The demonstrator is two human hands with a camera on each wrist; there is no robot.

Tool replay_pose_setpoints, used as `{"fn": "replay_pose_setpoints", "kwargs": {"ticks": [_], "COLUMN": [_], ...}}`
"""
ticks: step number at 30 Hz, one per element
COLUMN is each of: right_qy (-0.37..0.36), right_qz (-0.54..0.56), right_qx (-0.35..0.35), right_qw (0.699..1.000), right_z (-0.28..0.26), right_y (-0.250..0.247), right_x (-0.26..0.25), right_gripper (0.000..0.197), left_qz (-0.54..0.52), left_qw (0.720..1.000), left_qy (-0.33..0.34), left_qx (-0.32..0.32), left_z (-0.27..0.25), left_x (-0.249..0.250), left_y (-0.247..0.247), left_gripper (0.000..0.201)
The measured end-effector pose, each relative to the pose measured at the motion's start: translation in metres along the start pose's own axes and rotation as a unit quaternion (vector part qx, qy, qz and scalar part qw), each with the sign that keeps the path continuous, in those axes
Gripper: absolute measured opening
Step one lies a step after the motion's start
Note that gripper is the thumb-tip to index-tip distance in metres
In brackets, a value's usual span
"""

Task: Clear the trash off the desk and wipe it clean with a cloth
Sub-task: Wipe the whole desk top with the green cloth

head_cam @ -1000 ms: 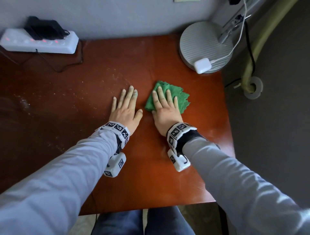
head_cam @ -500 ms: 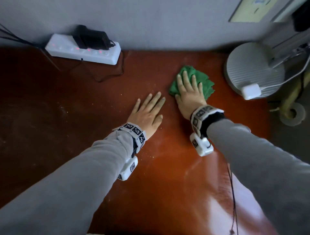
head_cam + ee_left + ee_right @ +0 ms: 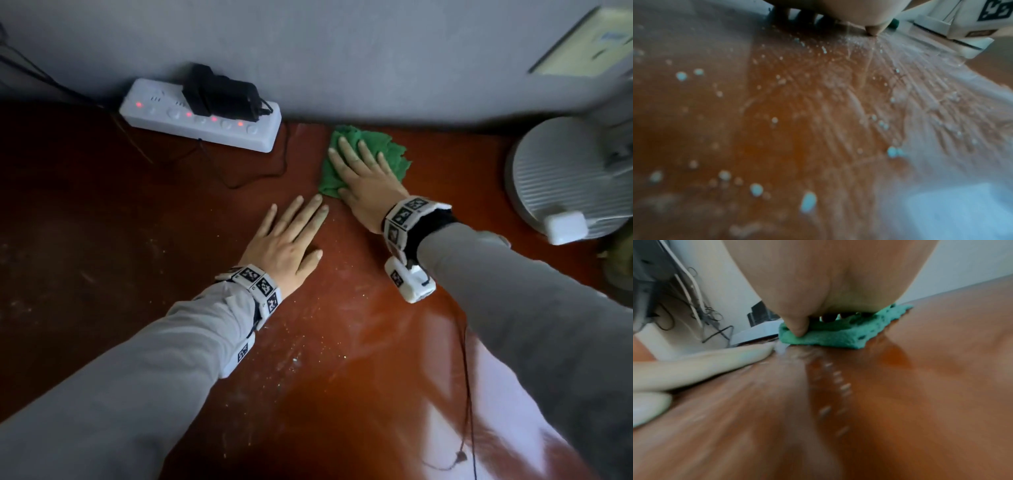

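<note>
The right hand [image 3: 368,181] lies flat, fingers straight, pressing a crumpled green cloth [image 3: 390,150] onto the reddish-brown wooden table [image 3: 342,377]. Beside it, the left hand [image 3: 287,246] rests flat, empty, on pale crumbs [image 3: 807,201].

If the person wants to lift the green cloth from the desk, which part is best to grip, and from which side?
Probably the frilly free edge of the green cloth, approached from the right. The right hand lies flat over the rest, and that edge spreads out uncovered on the desk, clear of the power strip. A pinch from above should gather it.
</note>
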State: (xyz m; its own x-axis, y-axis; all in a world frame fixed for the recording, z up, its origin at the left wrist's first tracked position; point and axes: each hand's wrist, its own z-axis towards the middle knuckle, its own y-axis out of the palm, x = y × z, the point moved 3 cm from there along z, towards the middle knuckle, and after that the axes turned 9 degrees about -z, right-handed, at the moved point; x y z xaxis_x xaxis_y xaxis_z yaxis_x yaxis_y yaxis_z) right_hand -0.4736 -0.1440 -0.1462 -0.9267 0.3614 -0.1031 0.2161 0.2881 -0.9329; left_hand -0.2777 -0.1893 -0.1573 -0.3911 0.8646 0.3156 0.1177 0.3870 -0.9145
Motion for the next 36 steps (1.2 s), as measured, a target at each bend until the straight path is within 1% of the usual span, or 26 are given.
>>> {"fn": "replay_pose_setpoints", "kwargs": {"ticks": [2,4,5,6,7,8,11,13,16,20,22,25,28,30,36], "right_qy": [0.073,0.157,0.181,0.187,0.178,0.153,0.050,0.015,-0.006,-0.015,-0.011,-0.009,-0.023,-0.028,0.009], "right_qz": [0.021,0.049,0.055,0.056,0.052,0.045,0.009,-0.008,-0.019,-0.023,-0.030,-0.048,-0.054,-0.055,-0.023], "right_qx": [0.006,0.007,0.007,0.006,0.003,-0.001,-0.004,-0.004,-0.018,-0.027,-0.029,-0.030,-0.037,-0.039,-0.036], "right_qw": [0.997,0.986,0.982,0.981,0.983,0.987,0.999,1.000,1.000,0.999,0.999,0.998,0.998,0.997,0.999], "right_z": [0.009,0.017,0.021,0.025,0.029,0.033,0.043,0.050,0.062,0.080,0.077,0.047,0.008,0.000,0.040], "right_y": [-0.006,-0.015,-0.017,-0.018,-0.019,-0.020,-0.015,-0.015,-0.020,-0.030,-0.029,-0.021,-0.007,-0.001,-0.015], "right_x": [0.028,0.046,0.045,0.037,0.025,0.009,-0.038,-0.049,-0.048,-0.051,-0.055,-0.058,-0.064,-0.065,-0.064], "right_gripper": [0.067,0.065,0.065,0.065,0.065,0.065,0.068,0.069,0.070,0.070,0.071,0.071,0.070,0.071,0.070], "left_qz": [-0.014,-0.032,-0.048,-0.068,-0.088,-0.103,-0.109,-0.111,-0.130,-0.152,-0.159,-0.158,-0.148,-0.151,-0.147], "left_qw": [1.000,0.999,0.998,0.997,0.994,0.992,0.990,0.990,0.987,0.981,0.979,0.979,0.982,0.981,0.982], "left_qy": [-0.005,-0.014,-0.021,-0.033,-0.045,-0.056,-0.072,-0.075,-0.087,-0.108,-0.113,-0.109,-0.099,-0.097,-0.097], "left_qx": [0.004,0.013,0.020,0.029,0.038,0.046,0.051,0.046,0.043,0.058,0.061,0.064,0.069,0.067,0.061], "left_z": [-0.001,-0.002,-0.003,-0.005,-0.008,-0.010,-0.020,-0.024,-0.028,-0.025,-0.026,-0.027,-0.028,-0.028,-0.028], "left_x": [-0.003,-0.005,-0.006,-0.007,-0.009,-0.011,-0.017,-0.020,-0.019,-0.015,-0.014,-0.016,-0.017,-0.018,-0.020], "left_y": [-0.002,-0.004,-0.005,-0.005,-0.005,-0.005,-0.005,-0.007,-0.009,-0.008,-0.008,-0.009,-0.009,-0.009,-0.009], "left_gripper": [0.070,0.070,0.069,0.069,0.068,0.068,0.068,0.068,0.067,0.067,0.067,0.065,0.065,0.064,0.064]}}
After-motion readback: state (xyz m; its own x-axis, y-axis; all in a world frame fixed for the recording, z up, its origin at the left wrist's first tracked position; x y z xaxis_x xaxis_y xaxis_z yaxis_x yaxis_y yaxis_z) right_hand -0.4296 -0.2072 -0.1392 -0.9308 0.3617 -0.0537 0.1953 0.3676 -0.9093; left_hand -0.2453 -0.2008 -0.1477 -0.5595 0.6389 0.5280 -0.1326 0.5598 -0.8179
